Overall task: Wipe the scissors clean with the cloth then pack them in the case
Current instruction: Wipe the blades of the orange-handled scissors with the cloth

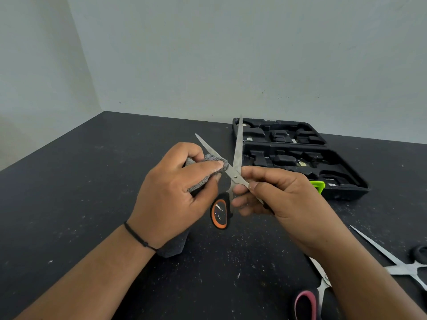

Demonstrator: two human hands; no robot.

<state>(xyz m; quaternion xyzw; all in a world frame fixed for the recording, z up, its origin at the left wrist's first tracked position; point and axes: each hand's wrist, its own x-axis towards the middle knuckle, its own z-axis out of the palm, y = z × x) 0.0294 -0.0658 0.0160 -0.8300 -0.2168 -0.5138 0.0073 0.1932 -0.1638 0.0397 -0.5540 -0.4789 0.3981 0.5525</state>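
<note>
Orange-and-black handled scissors are held open in front of me, blades spread in a V above the table. My right hand grips them around the pivot and the hidden handle. My left hand holds a grey cloth bunched in its fingers and presses it onto the left blade near the pivot. The other handle loop hangs free below. The black moulded case lies open on the table behind the scissors, to the right.
Two more pairs of scissors lie at the lower right: one with a pink-and-black handle, partly under my right forearm, and one with black handles near the frame's edge. A green latch sticks out of the case's front. The dark table meets a wall.
</note>
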